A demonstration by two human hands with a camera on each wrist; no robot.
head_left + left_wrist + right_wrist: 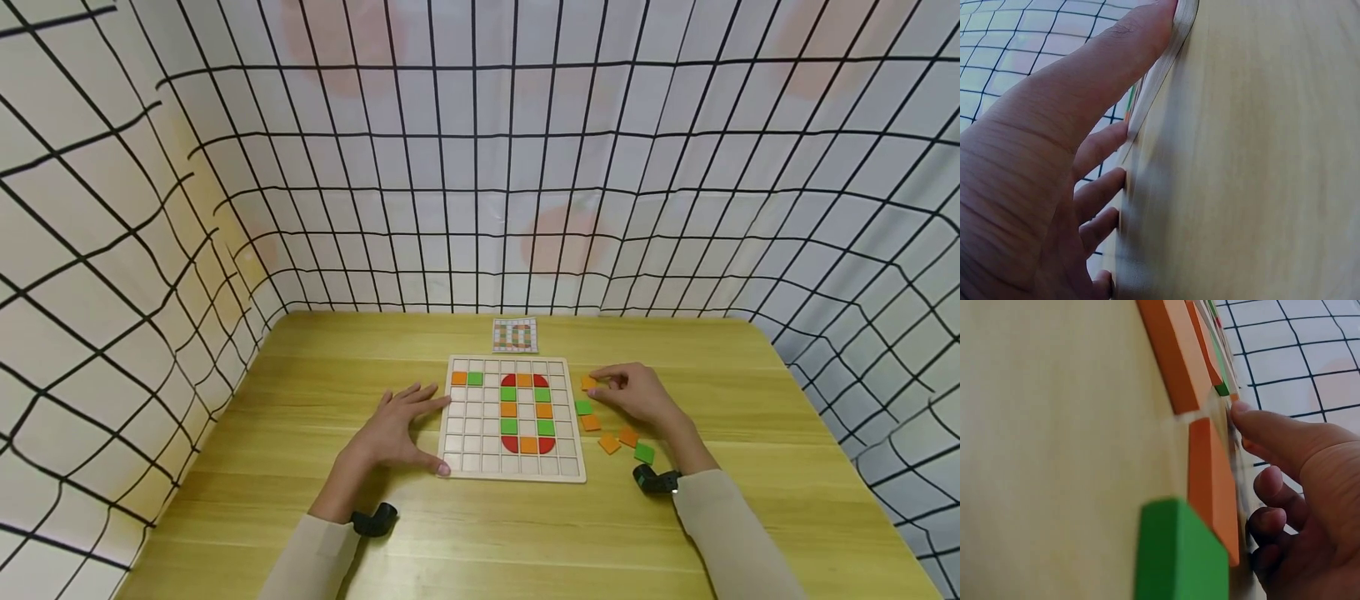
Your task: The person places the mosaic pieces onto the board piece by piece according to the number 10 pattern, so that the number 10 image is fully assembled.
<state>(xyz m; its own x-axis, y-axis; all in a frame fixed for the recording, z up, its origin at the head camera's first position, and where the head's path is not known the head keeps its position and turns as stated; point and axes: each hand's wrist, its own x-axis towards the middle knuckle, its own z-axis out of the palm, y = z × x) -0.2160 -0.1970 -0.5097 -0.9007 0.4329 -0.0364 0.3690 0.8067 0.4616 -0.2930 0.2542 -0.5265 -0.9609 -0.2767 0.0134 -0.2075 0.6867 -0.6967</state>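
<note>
- Nearest, along the bottom of the frame: two beige sleeves (735,533).
- Centre: a gridded board (465,433) on the wooden counter (487,542); the left hand (393,429), fingers spread, touches its left edge.
- Right of centre: the right hand (637,392) pinches an orange tile (587,382) beside the board.
- Laid: an apparently complete ring (508,409), plus two tiles (459,378) upper left.
- Remaining: five more loose tiles (609,444) right of the board.

Card (515,335) detail too sm; R wrist view crops nearest grn tile (1182,556)
</note>
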